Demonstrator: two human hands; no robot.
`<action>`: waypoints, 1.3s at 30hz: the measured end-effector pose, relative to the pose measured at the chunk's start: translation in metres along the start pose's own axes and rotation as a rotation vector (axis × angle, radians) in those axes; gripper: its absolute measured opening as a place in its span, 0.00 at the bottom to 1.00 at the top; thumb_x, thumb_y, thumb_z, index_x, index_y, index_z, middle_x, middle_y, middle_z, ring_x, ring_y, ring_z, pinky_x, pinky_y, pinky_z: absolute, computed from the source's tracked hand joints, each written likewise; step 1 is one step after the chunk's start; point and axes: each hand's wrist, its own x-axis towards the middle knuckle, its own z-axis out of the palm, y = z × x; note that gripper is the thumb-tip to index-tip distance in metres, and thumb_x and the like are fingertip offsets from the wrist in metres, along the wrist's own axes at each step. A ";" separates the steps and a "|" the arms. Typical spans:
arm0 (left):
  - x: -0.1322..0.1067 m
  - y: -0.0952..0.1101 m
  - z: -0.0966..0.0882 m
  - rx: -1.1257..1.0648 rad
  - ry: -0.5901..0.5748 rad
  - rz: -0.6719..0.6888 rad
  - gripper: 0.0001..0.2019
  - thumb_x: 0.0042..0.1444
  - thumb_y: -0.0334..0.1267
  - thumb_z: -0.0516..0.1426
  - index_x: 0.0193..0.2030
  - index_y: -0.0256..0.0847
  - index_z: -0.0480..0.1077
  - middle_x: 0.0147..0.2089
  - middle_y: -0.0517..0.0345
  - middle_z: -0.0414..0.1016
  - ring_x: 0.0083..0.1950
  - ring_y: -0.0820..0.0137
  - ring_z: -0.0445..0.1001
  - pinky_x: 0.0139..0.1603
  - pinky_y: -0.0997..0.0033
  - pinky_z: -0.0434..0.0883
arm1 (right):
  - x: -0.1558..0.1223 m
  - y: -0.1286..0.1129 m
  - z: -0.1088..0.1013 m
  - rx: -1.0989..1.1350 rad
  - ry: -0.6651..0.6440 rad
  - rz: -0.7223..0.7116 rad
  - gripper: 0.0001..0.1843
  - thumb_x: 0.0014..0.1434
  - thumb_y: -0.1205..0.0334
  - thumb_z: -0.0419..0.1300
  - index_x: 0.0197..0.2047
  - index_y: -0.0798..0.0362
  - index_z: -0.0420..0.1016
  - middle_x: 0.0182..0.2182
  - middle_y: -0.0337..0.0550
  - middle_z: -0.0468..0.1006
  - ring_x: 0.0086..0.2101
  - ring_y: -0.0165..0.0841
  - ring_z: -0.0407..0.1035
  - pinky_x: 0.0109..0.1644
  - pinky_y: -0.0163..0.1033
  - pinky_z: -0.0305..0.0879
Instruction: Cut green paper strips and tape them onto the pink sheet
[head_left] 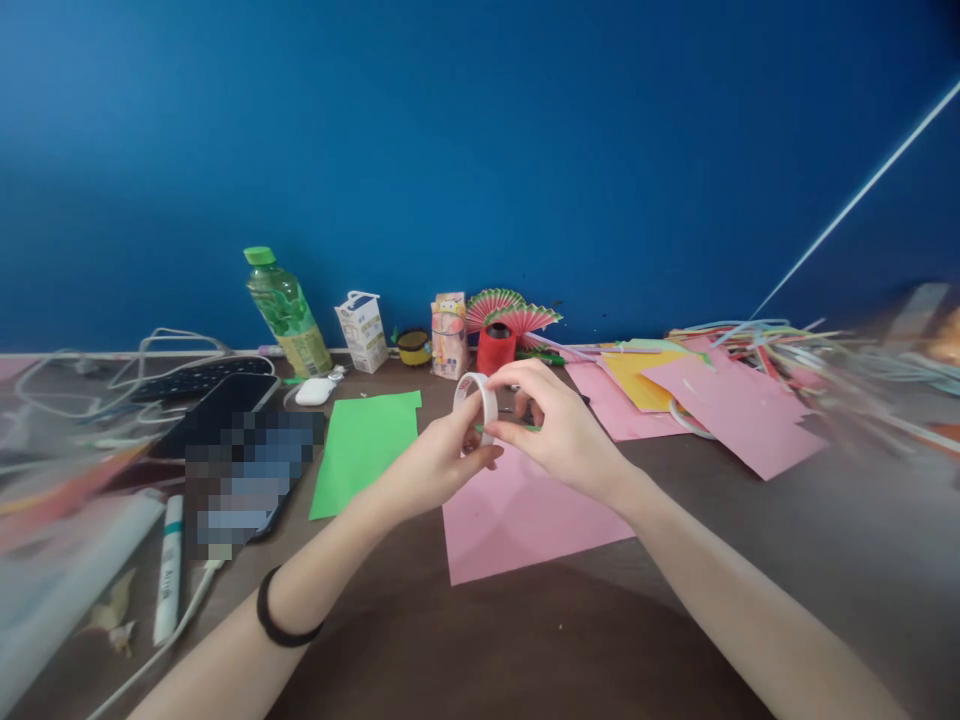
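Note:
Both my hands meet above a pink sheet of paper (517,520) on the brown desk. My left hand (439,465) pinches the lower side of a white roll of tape (475,398), held upright. My right hand (551,425) is closed on the roll's right edge, its fingertips at the rim. A thin green thing shows between my right fingers; I cannot tell what it is. A green sheet (365,447) lies just left of my hands.
Along the blue wall stand a green-capped bottle (286,310), a small carton (361,331), a red spool (496,348) and paper fans (512,312). Pink and orange sheets (720,410) and strips lie to the right. A phone, a keyboard (196,380), cables and a marker (169,570) are at the left.

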 end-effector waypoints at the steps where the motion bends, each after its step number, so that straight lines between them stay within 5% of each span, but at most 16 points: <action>1: 0.000 0.001 0.000 0.023 -0.002 -0.001 0.14 0.53 0.32 0.50 0.48 0.41 0.59 0.35 0.59 0.70 0.34 0.70 0.71 0.35 0.68 0.68 | 0.000 0.000 0.000 0.001 -0.002 0.004 0.15 0.51 0.69 0.59 0.43 0.48 0.66 0.42 0.40 0.67 0.33 0.28 0.63 0.32 0.35 0.61; 11: 0.001 0.000 0.000 0.046 0.014 0.012 0.10 0.54 0.33 0.50 0.44 0.42 0.60 0.32 0.61 0.68 0.32 0.72 0.70 0.32 0.71 0.66 | -0.002 0.004 0.001 0.079 -0.024 0.034 0.07 0.52 0.66 0.59 0.34 0.50 0.65 0.45 0.40 0.67 0.27 0.24 0.63 0.31 0.36 0.61; 17: 0.001 0.000 0.000 0.018 0.011 -0.045 0.09 0.56 0.40 0.50 0.44 0.42 0.62 0.27 0.63 0.66 0.29 0.72 0.69 0.30 0.70 0.67 | -0.001 0.003 0.001 0.087 -0.059 0.063 0.21 0.53 0.67 0.56 0.50 0.46 0.64 0.47 0.42 0.68 0.28 0.27 0.64 0.31 0.38 0.64; 24: 0.002 0.000 0.001 -0.132 -0.030 -0.038 0.11 0.56 0.37 0.50 0.47 0.42 0.61 0.35 0.58 0.71 0.34 0.72 0.70 0.35 0.69 0.69 | -0.001 0.006 0.003 0.088 -0.021 0.083 0.13 0.51 0.65 0.59 0.42 0.49 0.66 0.43 0.40 0.70 0.28 0.27 0.65 0.31 0.37 0.63; 30: 0.002 0.002 -0.003 -0.152 -0.069 -0.085 0.12 0.57 0.36 0.48 0.47 0.39 0.63 0.29 0.59 0.70 0.29 0.74 0.65 0.31 0.72 0.64 | -0.001 0.007 0.002 0.115 0.085 0.102 0.04 0.54 0.64 0.57 0.34 0.50 0.64 0.40 0.41 0.73 0.35 0.31 0.68 0.37 0.39 0.65; 39: 0.002 -0.006 -0.006 -0.194 -0.083 -0.158 0.14 0.59 0.40 0.44 0.45 0.40 0.66 0.22 0.66 0.56 0.24 0.75 0.55 0.28 0.72 0.55 | -0.004 0.011 0.002 0.200 0.022 0.205 0.05 0.58 0.59 0.53 0.32 0.49 0.61 0.33 0.41 0.76 0.35 0.34 0.73 0.38 0.41 0.68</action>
